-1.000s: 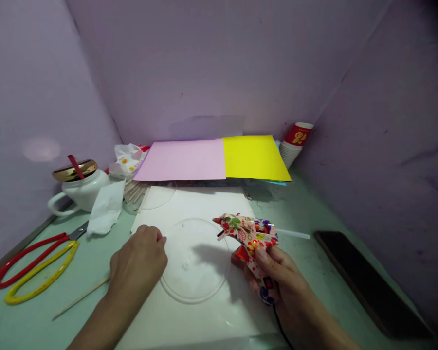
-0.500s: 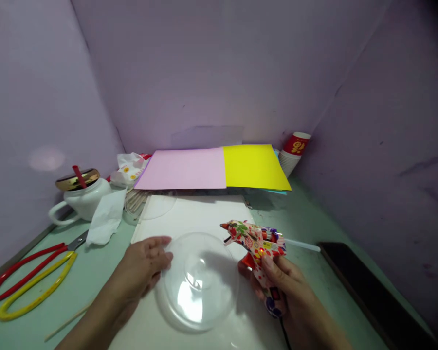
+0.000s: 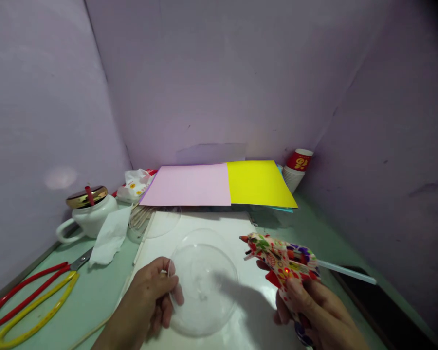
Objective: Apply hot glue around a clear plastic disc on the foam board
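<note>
My left hand (image 3: pixel 151 296) pinches the left rim of a round clear plastic lid (image 3: pixel 204 311), thumb on the near side and fingers seen behind it. The lid is over white paper (image 3: pixel 200 221), seemingly tilted a little. My right hand (image 3: pixel 314 311) is wrapped round the grip of a flower-patterned hot glue gun (image 3: pixel 273 253), right of the lid. Its nozzle points left and its small red light is lit. A whitish glue stick (image 3: pixel 350 272) juts out of the gun's back end. The nozzle is apart from the lid.
Scissors with red and yellow handles (image 3: pixel 36 306) lie at left, near a white teapot (image 3: pixel 95 216) and a tissue (image 3: pixel 111 236). Pink (image 3: pixel 190 184) and yellow card (image 3: pixel 259 184) lie at the back. Stacked paper cups (image 3: pixel 295 167) lean behind; a dark phone-like slab (image 3: pixel 390 311) lies right.
My left hand has taken hold of the lid's rim and raised its edge. My right hand has moved the glue gun to the right, away from the lid. The view has tilted up slightly.
</note>
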The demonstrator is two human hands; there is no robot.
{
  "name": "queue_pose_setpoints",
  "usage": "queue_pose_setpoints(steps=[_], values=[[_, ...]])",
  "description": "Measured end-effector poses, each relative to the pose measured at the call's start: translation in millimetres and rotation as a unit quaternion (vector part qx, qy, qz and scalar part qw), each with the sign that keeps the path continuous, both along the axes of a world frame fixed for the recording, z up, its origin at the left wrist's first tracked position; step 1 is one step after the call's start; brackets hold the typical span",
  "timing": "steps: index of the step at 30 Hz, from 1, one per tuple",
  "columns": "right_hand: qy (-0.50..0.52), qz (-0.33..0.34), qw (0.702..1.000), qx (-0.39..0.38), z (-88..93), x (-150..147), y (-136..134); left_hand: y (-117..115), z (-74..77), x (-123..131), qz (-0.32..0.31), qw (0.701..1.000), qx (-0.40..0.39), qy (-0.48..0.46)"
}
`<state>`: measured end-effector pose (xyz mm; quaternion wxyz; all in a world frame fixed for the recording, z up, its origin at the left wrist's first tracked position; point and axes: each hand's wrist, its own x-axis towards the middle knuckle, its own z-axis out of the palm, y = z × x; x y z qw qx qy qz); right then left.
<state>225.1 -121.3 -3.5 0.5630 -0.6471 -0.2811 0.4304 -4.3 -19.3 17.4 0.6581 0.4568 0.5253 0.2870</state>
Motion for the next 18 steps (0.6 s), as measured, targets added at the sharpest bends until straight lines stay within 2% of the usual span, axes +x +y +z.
queue_pose_setpoints(steps=[4,9,14,18], values=[[-0.063,0.026,0.998,0.014,10.2,-14.2,-3.0,-3.5,2.1,3.8,0.006,1.000,-0.010,-0.006],[-0.126,0.077,0.986,0.073,20.7,-29.5,-1.3,-9.5,-4.4,11.7,-0.038,0.997,-0.021,0.058],[-0.163,0.131,0.976,0.054,18.8,-22.6,-3.0,-9.7,-10.8,11.4,-0.074,0.992,0.004,0.103],[-0.220,0.214,0.951,0.035,19.0,-16.3,-4.0,-8.8,-11.6,9.2,-0.084,0.991,0.000,0.100]])
